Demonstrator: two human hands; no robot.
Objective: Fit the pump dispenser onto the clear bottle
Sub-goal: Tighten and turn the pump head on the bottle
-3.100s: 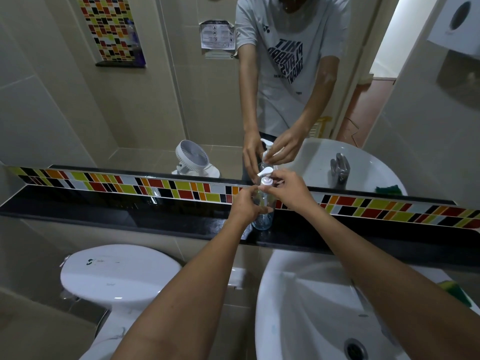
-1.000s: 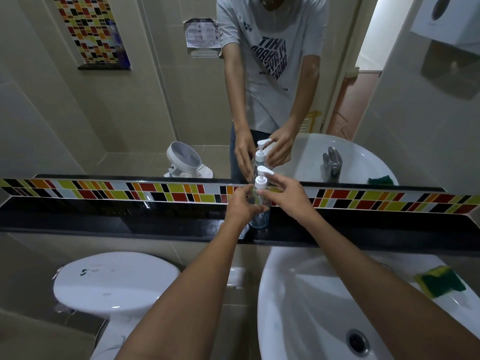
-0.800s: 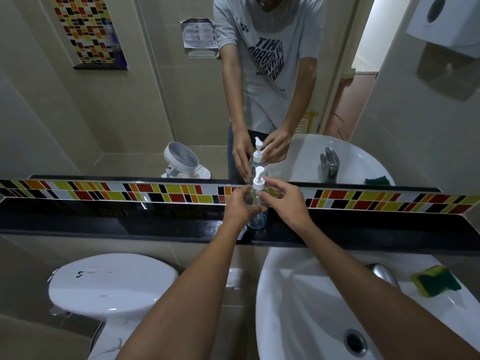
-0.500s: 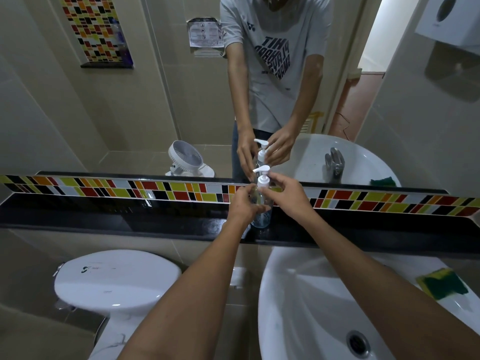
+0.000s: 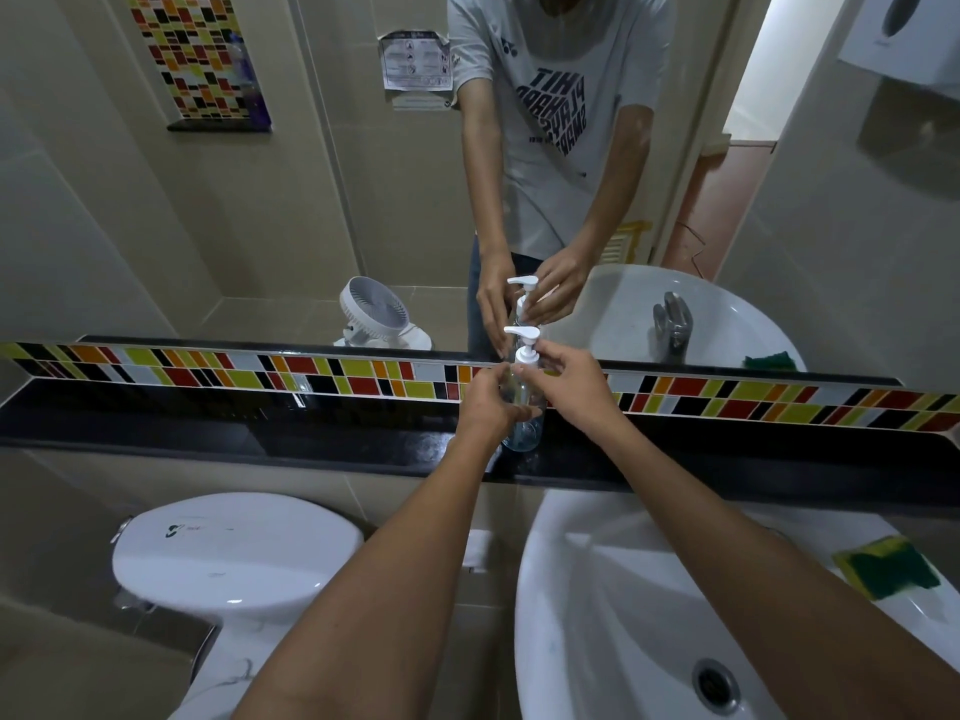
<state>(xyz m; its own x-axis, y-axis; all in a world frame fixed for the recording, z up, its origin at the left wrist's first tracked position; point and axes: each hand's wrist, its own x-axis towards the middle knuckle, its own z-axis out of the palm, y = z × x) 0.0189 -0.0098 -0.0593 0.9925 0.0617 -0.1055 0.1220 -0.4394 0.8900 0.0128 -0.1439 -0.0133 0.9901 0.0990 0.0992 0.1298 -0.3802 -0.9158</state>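
Left hand (image 5: 488, 402) wrapped round clear bottle (image 5: 522, 426), right hand (image 5: 571, 379) pinching pump dispenser (image 5: 524, 348) collar; risked cross-threading, tipping off shelf (image 5: 260, 433).

I'm standing in a small tiled bathroom. At my five o'clock is a white washbasin (image 5: 597, 615) with a green and yellow sponge (image 5: 888, 566) on its rim; at seven o'clock a white toilet (image 5: 234, 550) with its lid shut. Straight ahead at twelve runs a black stone ledge (image 5: 208, 433) under a strip of coloured mosaic tiles (image 5: 322, 374), and above that a wide wall mirror (image 5: 311, 200)
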